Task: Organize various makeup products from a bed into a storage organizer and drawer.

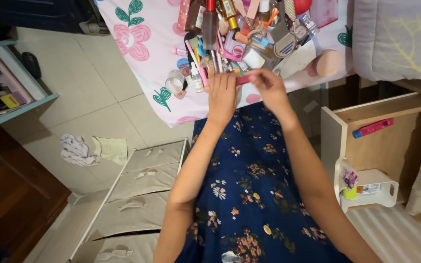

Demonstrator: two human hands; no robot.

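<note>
Both hands reach out over the lap, in a dark blue floral dress (249, 195), to the edge of a bed covered by a pink floral sheet (137, 39). The right hand (270, 90) has its fingers closed on a small slim pink-red tube (245, 78), possibly a lipstick, though it is too small to be sure. The left hand (221, 95) lies flat with fingers extended, its fingertips touching the tube's other end; whether it grips the tube cannot be told. The tube sits between the two hands, just in front of a heap of cosmetics (239, 34) on the sheet. To the right lies an open wooden drawer (390, 141) with a white organiser (371, 192) inside it. A fabric drawer unit (137, 195) lies on the tiled floor to the left.
</note>
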